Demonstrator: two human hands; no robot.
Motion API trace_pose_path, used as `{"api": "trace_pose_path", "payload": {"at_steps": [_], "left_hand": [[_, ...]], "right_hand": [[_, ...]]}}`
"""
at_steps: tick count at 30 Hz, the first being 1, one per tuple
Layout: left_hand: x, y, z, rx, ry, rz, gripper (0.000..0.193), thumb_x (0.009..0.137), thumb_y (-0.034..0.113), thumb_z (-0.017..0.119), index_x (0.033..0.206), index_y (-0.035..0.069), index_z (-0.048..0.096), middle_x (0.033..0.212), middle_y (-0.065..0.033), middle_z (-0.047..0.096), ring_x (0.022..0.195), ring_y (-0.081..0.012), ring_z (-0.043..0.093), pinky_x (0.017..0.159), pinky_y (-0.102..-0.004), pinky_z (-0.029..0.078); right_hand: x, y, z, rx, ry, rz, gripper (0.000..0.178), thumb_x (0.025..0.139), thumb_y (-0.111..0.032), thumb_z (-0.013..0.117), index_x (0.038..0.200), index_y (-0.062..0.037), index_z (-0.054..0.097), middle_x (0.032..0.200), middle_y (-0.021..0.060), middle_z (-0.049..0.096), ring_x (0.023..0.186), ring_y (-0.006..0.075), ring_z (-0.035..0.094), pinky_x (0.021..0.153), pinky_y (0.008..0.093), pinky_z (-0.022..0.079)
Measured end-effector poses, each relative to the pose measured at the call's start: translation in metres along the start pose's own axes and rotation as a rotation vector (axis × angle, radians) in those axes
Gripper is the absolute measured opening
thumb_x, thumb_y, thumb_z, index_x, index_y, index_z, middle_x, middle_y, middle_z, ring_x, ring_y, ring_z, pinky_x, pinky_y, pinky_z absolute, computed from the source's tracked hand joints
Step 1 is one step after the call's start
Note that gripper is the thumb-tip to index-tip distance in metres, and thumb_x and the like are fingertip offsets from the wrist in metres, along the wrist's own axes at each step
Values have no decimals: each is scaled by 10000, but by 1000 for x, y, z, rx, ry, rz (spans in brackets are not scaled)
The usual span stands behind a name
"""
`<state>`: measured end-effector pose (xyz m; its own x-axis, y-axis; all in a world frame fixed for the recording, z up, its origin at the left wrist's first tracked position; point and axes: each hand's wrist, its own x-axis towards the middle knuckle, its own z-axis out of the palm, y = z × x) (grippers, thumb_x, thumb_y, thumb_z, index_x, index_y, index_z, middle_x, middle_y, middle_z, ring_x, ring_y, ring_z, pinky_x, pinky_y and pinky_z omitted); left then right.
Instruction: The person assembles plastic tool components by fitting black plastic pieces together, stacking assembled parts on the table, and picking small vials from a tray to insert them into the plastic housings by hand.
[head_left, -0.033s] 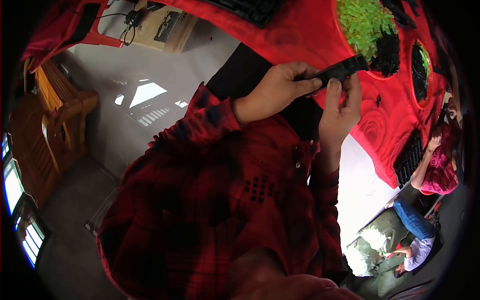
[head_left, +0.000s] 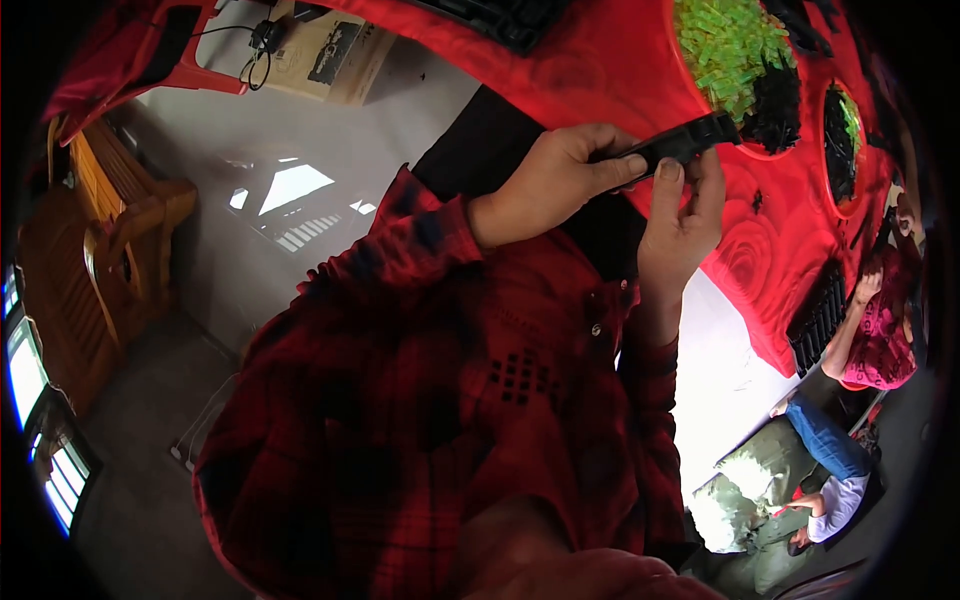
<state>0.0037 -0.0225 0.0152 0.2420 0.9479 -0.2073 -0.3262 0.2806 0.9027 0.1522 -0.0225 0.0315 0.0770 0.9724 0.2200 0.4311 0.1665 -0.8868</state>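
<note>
Both hands pinch a long black ridged plastic strip (head_left: 672,146): left hand (head_left: 550,180) clamped mid-strip, right hand (head_left: 680,215) just beneath. Nothing visibly changed; the strip is held level above the red patterned tablecloth (head_left: 620,70).

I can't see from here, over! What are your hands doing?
Left hand and right hand both grip one long black plastic strip. Held above the red-covered table. Bowl of green pieces just beyond; nothing blocking.

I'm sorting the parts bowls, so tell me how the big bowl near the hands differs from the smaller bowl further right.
The big bowl is wider and holds mostly bright green pieces, with black ones only at its right side. The smaller bowl is narrower and holds mostly black pieces, with a few green at its upper right. Both are round and sit on the red tablecloth.
</note>
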Motion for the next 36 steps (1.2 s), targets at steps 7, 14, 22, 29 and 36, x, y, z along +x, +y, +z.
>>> {"api": "trace_pose_path", "payload": {"at_steps": [7,14,22,29,36], "left_hand": [[-2,-6,-2,-26,33,43,162,955,151,667,982,-3,624,843,-8,630,751,-68,572,679,-234,485],[0,-12,0,-231,-51,-38,191,934,179,697,887,9,623,767,-34,642,681,-81,610,591,-217,486],[16,-23,-7,-239,-47,-282,252,962,242,658,877,9,617,769,-19,613,681,-88,574,603,-234,462],[18,-32,-15,-224,-31,-305,249,951,224,673,942,-19,619,827,-93,662,690,-142,652,580,-238,518],[19,-22,-13,-210,-33,-312,177,950,133,645,970,-41,619,831,-77,650,713,-123,603,644,-249,493]], "right_hand": [[-13,6,5,-135,37,-253,426,835,-109,732,1185,44,545,983,120,633,940,233,533,863,373,394],[-23,-2,4,-121,67,-188,413,827,-70,739,1167,53,538,883,87,656,826,171,565,821,356,412],[-13,12,8,-36,-32,56,300,939,-41,623,1206,45,517,989,87,642,820,112,612,736,248,484],[-9,32,12,128,-17,123,315,904,-74,688,1170,28,554,908,68,641,806,140,594,782,303,469],[-5,37,7,120,-70,154,291,919,-87,682,1158,29,562,932,57,601,822,114,548,758,279,462]]}}
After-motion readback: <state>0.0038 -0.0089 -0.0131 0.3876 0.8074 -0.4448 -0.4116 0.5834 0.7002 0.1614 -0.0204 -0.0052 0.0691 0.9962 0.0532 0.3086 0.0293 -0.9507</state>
